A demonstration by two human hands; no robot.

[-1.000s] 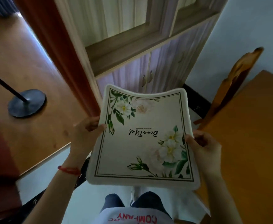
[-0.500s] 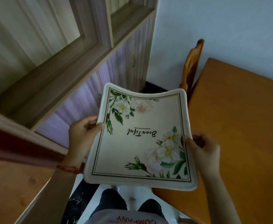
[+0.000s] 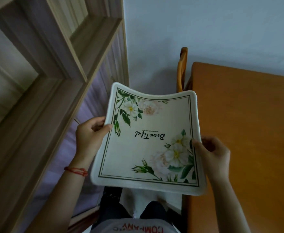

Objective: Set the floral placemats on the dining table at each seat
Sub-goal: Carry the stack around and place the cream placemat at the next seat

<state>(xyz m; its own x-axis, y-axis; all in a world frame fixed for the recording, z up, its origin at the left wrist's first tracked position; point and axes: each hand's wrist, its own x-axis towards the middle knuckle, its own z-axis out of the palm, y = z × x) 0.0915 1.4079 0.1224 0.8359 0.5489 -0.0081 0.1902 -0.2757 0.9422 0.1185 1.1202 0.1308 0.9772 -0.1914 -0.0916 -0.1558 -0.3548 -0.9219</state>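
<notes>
I hold a cream floral placemat point(image 3: 148, 148) with white flowers, a green border line and upside-down script, flat in front of my chest. My left hand point(image 3: 89, 137) pinches its left edge, and my right hand point(image 3: 213, 153) pinches its right edge. The mat sags slightly in the middle and its right part overlaps the left edge of the wooden dining table point(image 3: 247, 132), held above it. No other placemat shows on the visible part of the table.
A wooden chair point(image 3: 182, 68) stands pushed in at the table's far left corner against the white wall point(image 3: 205, 27). A tall wood-framed cabinet point(image 3: 45, 81) fills the left side. My legs and the pale floor show below the mat.
The view has swung right: the floor and lamp stand left the frame, and the table and chair now lie closer to centre. Both hands keep the same grip on the placemat.
</notes>
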